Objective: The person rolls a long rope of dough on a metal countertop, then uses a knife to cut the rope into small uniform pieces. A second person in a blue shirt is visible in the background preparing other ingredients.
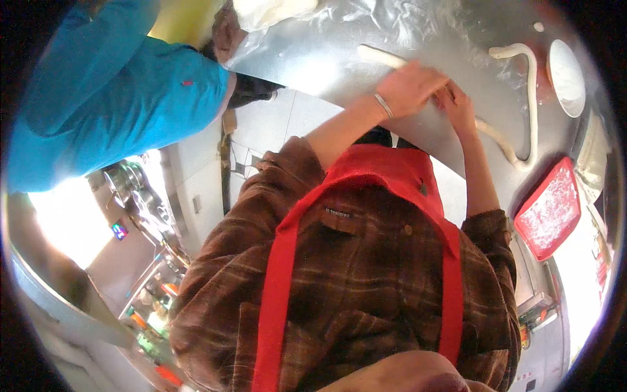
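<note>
A long pale rope of dough (532,108) lies on a metal worktop (343,59). It runs from beneath my hands to the right, then bends back in a hook shape. My left hand (411,90), with a bracelet at the wrist, is closed over the rope near its left end, which sticks out past the knuckles. Against its fingertips, my right hand (455,103) has its fingers curled around the same rope. Both hands are blurred, and they hide the stretch of dough between them.
A white bowl of flour (568,81) stands at the right, near a small dough piece (539,26). A red floured tray (551,210) is at the worktop's right edge. A larger dough mass (274,12) lies at the top. A person in a blue garment (147,93) stands close at left.
</note>
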`<state>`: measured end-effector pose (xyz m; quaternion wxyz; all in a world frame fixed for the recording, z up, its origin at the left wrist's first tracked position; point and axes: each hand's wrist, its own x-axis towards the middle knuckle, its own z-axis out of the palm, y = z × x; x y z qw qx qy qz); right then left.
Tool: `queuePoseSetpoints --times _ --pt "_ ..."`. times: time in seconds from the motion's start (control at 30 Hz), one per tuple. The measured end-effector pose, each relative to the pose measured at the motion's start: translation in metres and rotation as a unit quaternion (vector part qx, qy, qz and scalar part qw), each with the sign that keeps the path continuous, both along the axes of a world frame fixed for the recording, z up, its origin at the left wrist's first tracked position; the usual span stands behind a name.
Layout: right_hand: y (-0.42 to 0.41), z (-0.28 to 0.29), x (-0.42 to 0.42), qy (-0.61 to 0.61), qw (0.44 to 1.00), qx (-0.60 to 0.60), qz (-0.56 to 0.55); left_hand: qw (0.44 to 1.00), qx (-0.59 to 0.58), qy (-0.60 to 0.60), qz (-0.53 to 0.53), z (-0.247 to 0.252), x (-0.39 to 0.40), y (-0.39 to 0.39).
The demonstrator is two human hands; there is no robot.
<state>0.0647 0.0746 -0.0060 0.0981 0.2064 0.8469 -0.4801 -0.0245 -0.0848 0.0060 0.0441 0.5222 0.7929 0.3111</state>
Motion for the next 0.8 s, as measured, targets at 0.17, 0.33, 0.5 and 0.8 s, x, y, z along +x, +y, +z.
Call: queuePoseSetpoints --times 0.17,0.33,0.5,0.8 --pt "0.009 0.021 0.013 -0.069 0.99 -0.12 0.005 0.999 -0.029 -0.016 -0.028 0.005 0.019 0.022" --pt "0.014 0.048 0.028 0.035 0.995 0.071 0.064 0.968 -0.217 -0.079 -0.097 0.041 0.006 0.041" --pt "0.024 0.08 0.038 0.0 0.987 0.1 0.125 0.957 -0.238 0.038 -0.163 0.039 -0.007 0.036" --pt "0.047 0.109 0.083 -0.052 0.978 0.163 0.116 0.955 -0.228 0.068 -0.177 0.049 -0.041 0.028"
